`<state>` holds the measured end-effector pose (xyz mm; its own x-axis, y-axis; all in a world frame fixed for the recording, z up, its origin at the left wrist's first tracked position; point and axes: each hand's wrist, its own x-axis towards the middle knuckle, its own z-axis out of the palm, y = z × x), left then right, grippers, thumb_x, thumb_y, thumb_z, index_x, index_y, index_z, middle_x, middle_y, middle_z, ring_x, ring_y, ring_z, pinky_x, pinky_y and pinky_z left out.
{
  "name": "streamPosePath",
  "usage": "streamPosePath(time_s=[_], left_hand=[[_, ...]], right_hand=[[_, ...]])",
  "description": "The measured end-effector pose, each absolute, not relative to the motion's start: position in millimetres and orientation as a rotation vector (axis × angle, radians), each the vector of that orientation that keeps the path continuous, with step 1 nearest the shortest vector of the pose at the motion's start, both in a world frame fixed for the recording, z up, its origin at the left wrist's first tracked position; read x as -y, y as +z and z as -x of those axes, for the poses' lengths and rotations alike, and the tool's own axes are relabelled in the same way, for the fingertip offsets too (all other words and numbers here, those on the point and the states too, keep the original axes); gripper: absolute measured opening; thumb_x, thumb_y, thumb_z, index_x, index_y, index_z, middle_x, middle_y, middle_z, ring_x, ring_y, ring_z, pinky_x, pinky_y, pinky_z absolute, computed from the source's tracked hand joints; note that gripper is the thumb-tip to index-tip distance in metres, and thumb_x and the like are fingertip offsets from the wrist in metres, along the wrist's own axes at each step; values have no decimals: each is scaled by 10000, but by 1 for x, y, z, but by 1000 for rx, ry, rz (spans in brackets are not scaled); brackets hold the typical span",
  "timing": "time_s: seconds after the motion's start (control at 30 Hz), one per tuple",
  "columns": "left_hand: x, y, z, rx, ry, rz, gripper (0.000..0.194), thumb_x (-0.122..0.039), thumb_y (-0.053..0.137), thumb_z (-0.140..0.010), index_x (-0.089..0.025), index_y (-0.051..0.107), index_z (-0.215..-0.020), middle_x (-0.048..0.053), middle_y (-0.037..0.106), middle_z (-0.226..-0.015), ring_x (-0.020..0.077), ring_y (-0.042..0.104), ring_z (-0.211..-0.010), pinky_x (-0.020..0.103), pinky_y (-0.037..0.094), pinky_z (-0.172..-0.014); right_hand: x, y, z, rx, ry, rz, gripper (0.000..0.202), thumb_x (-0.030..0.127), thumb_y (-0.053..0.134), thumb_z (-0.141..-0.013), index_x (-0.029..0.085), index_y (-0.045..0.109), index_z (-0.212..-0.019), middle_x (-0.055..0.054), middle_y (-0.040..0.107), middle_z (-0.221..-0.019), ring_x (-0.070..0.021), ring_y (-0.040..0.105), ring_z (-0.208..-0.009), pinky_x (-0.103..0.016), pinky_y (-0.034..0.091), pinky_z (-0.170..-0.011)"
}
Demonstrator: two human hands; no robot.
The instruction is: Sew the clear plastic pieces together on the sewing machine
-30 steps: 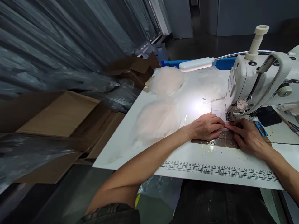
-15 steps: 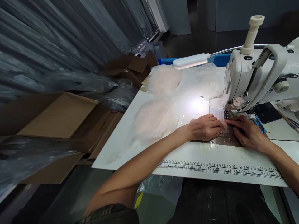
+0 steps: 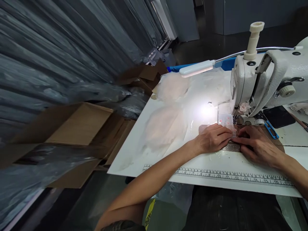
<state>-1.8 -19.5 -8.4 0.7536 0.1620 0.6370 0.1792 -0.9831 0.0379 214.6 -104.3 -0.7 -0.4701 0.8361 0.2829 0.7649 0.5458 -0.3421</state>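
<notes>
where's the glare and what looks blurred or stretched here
Head view: glare burns out the white tabletop below the lamp; head view: smearing and stretching on the cardboard box at left; head view: right hand fairly sharp.

Sewing machine (image 3: pixel 264 77) right of two fabric piles (image 3: pixel 166 128) on a table (image 3: pixel 216 162)
Ruler (image 3: pixel 235 178) along near edge; cardboard box (image 3: pixel 79 125) beyond left edge.

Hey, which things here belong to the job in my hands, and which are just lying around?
Seemingly in use:
translucent red-marked piece, at your left hand and right hand
sewing machine
lit lamp

Seemingly lying about:
blue tool
black flat object
open cardboard box
pale piles, role unclear
</notes>
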Motion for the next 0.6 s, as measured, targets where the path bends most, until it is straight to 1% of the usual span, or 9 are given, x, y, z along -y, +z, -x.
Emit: streamPosePath(time_s=[0.17, 0.27, 0.33, 0.4, 0.5, 0.6], left_hand=[[17, -8, 0, 220, -1172, 2871, 106, -173, 544, -966, -138, 643, -950, 34, 757, -919, 133, 700, -765, 281, 537, -599], [15, -9, 0, 182, -1193, 2892, 110, -168, 550, -965, -128, 649, -940, 41, 756, -906, 131, 701, -772, 276, 548, -615], [14, -10, 1, 156, -1148, 2913, 122, -159, 547, -962, -133, 656, -914, 42, 756, -904, 128, 700, -785, 274, 566, -651], [14, -11, 2, 143, -1124, 2916, 128, -159, 548, -959, -141, 661, -903, 40, 757, -907, 121, 693, -772, 269, 574, -671], [14, -9, 2, 145, -1119, 2897, 115, -155, 558, -948, -149, 658, -892, 37, 756, -913, 118, 682, -761, 262, 558, -657], [15, -6, 1, 154, -1102, 2855, 123, -155, 553, -945, -160, 647, -866, 31, 754, -923, 119, 670, -742, 267, 519, -628]], right_hand=[[104, 2, -213, 2385, 239, 1300, 343, 229, 510, -899, 355, 732, -1127, -82, 641, -1026, -260, 594, -976, -470, 510, -832], [102, 5, -216, 2385, 269, 1287, 337, 240, 502, -903, 360, 740, -1110, -81, 644, -1025, -252, 599, -978, -464, 520, -842], [99, 4, -219, 2357, 327, 1257, 358, 235, 468, -915, 334, 734, -1133, -86, 639, -1045, -237, 609, -980, -445, 534, -848], [94, 1, -222, 2290, 357, 1275, 392, 245, 424, -936, 293, 697, -1214, -100, 629, -1060, -222, 623, -943, -421, 554, -827], [88, -7, -225, 2236, 276, 1359, 432, 273, 376, -963, 232, 642, -1301, -130, 615, -1050, -223, 625, -870, -417, 570, -779], [86, -15, -224, 2277, 180, 1378, 434, 285, 367, -974, 218, 643, -1302, -144, 608, -1032, -240, 615, -894, -423, 567, -799]])
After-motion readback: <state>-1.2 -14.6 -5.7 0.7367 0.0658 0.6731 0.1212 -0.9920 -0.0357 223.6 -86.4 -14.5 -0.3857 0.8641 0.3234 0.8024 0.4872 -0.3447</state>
